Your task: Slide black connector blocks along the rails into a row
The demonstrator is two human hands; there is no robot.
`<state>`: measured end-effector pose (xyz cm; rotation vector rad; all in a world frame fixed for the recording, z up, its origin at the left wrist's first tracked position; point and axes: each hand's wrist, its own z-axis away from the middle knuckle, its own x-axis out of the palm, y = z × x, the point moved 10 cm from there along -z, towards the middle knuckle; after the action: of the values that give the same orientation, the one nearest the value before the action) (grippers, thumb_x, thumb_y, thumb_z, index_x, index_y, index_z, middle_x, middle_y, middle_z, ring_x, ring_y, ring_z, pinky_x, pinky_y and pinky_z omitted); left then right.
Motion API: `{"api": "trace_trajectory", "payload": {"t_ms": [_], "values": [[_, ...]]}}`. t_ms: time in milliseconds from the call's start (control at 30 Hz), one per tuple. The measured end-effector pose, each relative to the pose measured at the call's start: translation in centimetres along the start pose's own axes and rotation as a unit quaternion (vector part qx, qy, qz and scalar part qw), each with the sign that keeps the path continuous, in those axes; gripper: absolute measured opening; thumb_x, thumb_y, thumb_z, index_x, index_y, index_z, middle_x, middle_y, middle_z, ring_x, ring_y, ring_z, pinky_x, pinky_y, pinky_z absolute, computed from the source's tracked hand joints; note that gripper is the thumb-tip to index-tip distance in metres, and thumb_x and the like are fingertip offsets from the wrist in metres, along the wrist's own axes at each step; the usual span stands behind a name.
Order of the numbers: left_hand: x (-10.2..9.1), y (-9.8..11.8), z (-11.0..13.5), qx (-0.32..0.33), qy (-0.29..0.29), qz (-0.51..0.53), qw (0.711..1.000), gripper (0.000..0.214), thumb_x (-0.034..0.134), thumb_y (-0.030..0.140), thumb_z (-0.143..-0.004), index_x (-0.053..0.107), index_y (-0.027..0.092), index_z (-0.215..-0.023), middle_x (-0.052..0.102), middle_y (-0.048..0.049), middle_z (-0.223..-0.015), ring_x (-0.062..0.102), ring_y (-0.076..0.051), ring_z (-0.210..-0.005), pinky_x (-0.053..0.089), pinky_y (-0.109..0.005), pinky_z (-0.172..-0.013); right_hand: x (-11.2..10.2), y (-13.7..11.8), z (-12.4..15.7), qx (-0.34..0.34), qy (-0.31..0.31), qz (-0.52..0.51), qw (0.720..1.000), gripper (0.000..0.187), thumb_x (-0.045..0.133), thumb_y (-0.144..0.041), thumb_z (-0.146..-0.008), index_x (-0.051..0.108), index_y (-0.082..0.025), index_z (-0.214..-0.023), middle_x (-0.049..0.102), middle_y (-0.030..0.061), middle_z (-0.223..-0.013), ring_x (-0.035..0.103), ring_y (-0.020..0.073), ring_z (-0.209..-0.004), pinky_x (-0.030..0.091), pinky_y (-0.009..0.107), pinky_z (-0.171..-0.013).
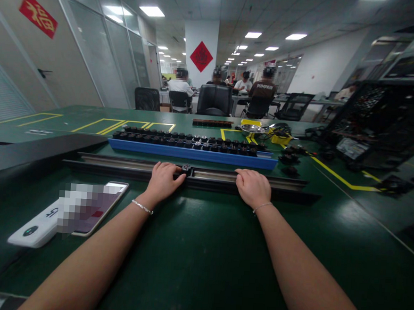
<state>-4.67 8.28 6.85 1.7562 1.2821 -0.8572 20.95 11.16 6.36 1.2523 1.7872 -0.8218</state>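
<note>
Left fingers: bent over the black rail, thumb and forefinger at the side of a small black piece; the other fingertips were out of my sight, and I could not tell whether I pinched the piece or merely touched it.
Right fingers: curled over the same rail, well apart from the left ones; their tips were mostly hidden, so I could not tell if they gripped it or only rested there.
Small black piece: at the rail's channel, right beside my left thumb; its lower part was hard to make out.
Black rail: ran crosswise beneath my fingers and out past them on both sides; my hands covered two stretches of it.
Blue tray: just beyond my fingers, holding rows of black parts whose lower portions its front wall hid.
Loose black parts: beyond and right of my right fingers, dark and running together.
Metal bowl: farther beyond my right fingers, its contents too small to read.
Phone and white device: on the counter, nearer me and left of my left fingers, both partly pixelated.
Grey panel: left of my left fingers, cut off at the edge of my view.
</note>
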Motion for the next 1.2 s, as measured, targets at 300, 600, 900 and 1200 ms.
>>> {"api": "trace_trajectory", "payload": {"t_ms": [300, 600, 900, 1200], "values": [[0.19, -0.25, -0.03, -0.002, 0.004, 0.01, 1.0, 0.03, 0.05, 0.042, -0.085, 0.067, 0.02, -0.097, 0.069, -0.0091, -0.105, 0.058, -0.026, -0.107, 0.029, -0.048, -0.107, -0.09, -0.03, 0.01, 0.0, 0.002, -0.003, 1.0, 0.038, 0.035, -0.028, -0.092, 0.068, -0.021, -0.111, 0.069, 0.005, -0.111, 0.059, 0.0195, -0.101, 0.04, 0.035, -0.086], [0.15, 0.0, 0.01, 0.005, 0.0, 0.016, 1.0, 0.032, 0.05, 0.043, -0.085, 0.069, 0.019, -0.098, 0.07, -0.0102, -0.105, 0.057, -0.026, -0.108, 0.029, -0.049, -0.106, -0.07, 0.02, 0.11, 0.002, 0.003, 0.001, 1.0, 0.038, 0.034, -0.028, -0.092, 0.067, -0.022, -0.111, 0.068, 0.0045, -0.112, 0.059, 0.0196, -0.101, 0.039, 0.034, -0.085], [0.13, 0.06, 0.04, 0.006, -0.001, 0.018, 1.0, 0.032, 0.05, 0.043, -0.085, 0.069, 0.021, -0.099, 0.07, -0.0091, -0.106, 0.057, -0.026, -0.108, 0.029, -0.049, -0.106, -0.15, -0.01, 0.07, 0.003, 0.003, -0.002, 1.0, 0.038, 0.035, -0.028, -0.092, 0.067, -0.022, -0.111, 0.069, 0.0043, -0.112, 0.06, 0.0196, -0.1, 0.039, 0.034, -0.085], [0.14, 0.09, 0.02, 0.003, -0.005, 0.018, 1.0, 0.033, 0.05, 0.043, -0.085, 0.069, 0.02, -0.099, 0.07, -0.0098, -0.105, 0.057, -0.026, -0.109, 0.03, -0.048, -0.106, -0.27, -0.06, 0.11, 0.002, 0.004, -0.01, 1.0, 0.038, 0.035, -0.028, -0.092, 0.068, -0.021, -0.11, 0.069, 0.0044, -0.112, 0.059, 0.0202, -0.101, 0.039, 0.035, -0.086]]}}
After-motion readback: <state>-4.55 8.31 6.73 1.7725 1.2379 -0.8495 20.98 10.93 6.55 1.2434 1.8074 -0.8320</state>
